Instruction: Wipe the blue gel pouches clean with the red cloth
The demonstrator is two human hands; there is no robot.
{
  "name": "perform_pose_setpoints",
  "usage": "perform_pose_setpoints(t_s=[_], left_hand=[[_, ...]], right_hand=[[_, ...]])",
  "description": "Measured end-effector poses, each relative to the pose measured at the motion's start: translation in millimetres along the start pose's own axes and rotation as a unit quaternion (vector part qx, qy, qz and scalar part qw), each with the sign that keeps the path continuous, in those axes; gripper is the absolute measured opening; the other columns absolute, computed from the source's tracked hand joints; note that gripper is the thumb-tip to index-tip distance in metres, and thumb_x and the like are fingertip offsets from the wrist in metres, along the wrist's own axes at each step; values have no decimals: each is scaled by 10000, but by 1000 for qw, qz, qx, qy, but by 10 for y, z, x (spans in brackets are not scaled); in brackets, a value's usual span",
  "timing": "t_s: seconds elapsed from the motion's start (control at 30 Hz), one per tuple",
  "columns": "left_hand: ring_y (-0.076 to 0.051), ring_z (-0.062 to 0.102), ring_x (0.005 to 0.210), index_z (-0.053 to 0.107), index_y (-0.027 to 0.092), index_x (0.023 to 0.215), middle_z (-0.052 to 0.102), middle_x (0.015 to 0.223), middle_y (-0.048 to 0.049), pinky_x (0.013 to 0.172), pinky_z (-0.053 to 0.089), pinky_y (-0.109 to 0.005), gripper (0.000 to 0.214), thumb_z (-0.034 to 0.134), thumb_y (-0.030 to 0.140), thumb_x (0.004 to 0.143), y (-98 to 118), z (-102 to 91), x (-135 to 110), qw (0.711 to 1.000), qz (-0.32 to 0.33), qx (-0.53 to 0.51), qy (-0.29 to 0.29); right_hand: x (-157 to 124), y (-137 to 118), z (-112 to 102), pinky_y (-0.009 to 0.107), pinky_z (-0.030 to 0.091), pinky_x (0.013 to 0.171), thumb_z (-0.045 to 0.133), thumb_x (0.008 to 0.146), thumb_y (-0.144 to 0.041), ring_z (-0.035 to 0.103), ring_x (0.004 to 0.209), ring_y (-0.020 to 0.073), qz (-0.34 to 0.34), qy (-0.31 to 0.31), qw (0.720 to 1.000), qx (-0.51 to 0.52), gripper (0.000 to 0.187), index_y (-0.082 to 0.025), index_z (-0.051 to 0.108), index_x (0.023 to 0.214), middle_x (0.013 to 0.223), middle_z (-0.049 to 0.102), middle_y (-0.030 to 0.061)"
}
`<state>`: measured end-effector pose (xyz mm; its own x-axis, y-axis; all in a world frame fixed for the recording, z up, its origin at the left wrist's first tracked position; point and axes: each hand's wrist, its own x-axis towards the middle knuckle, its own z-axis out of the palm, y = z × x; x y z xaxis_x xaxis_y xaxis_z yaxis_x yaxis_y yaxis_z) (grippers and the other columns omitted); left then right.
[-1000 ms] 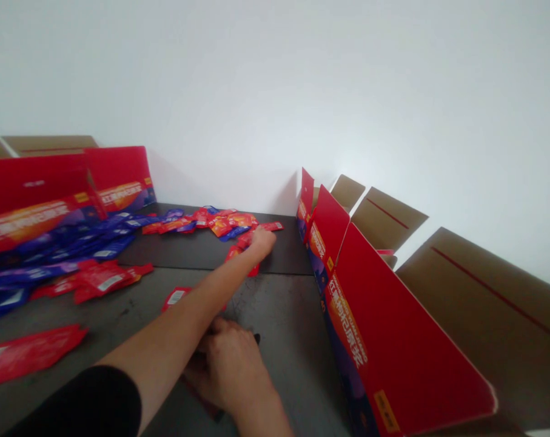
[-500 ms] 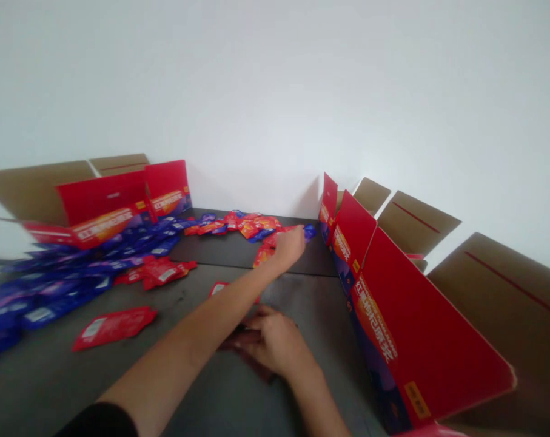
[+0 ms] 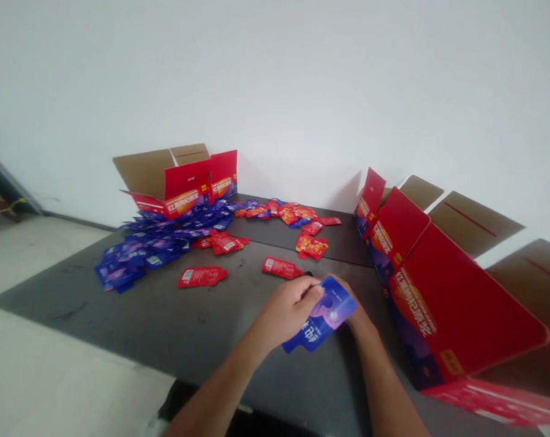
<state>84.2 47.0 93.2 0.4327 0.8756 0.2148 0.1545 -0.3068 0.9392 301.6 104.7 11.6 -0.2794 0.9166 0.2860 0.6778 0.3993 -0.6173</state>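
My left hand pinches a blue pouch just above the dark table, its fingers closed on the pouch's upper edge. My right hand lies mostly hidden behind the same pouch, touching its far side; its fingers do not show. A single red pouch lies flat just beyond my hands. Further back sits a small group of red pouches.
A heap of blue pouches spreads at the left, in front of an open red carton. Open red cartons with raised flaps line the right edge. Mixed pouches lie along the white wall. A red pouch lies alone.
My left arm has drawn back from the far pile and now holds a blue pouch near my right hand. The view has swung left and pulled back.
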Motion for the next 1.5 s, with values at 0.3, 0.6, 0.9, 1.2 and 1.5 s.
perform_pose_setpoints(t_s=[0.3,0.6,0.9,1.2,1.5], left_hand=[[-256,715,1036,592,194,1386,762,1117,-114,872,515,-335,440,435,369,1013,-723,-374,-765,968,-149,196,49],[-266,647,1174,431,188,1532,705,1256,-127,1053,479,-418,517,447,338,1037,-905,-341,-892,955,-79,278,67],[-270,462,1384,606,266,1389,535,1509,-62,1132,452,-477,392,583,348,1006,-873,-293,-1783,903,98,418,-7],[-245,557,1294,652,179,1308,660,1369,-78,1063,475,-436,310,561,243,1019,-1036,-291,-1929,902,171,396,28],[-244,597,1233,665,224,1326,718,1269,-62,1025,449,-429,334,595,294,1007,-1060,-241,-1910,905,144,398,44]], right_hand=[[-8,107,74,322,511,812,622,913,-575,655,903,210,20,9,1000,-22,434,-228,774,1125,975,676,64],[-17,91,64,311,489,763,632,900,-593,639,846,198,34,17,999,-33,463,-209,779,1114,939,660,59],[-21,77,78,319,507,734,631,912,-570,642,839,211,-11,41,997,-61,426,-227,783,1113,935,666,67],[-21,-729,75,337,516,806,630,956,-459,660,943,227,-65,149,980,-112,334,-234,739,1178,1026,678,66],[-506,-1320,856,299,536,783,669,958,-362,664,929,199,-169,-49,973,-149,309,-225,712,1231,1049,697,58]])
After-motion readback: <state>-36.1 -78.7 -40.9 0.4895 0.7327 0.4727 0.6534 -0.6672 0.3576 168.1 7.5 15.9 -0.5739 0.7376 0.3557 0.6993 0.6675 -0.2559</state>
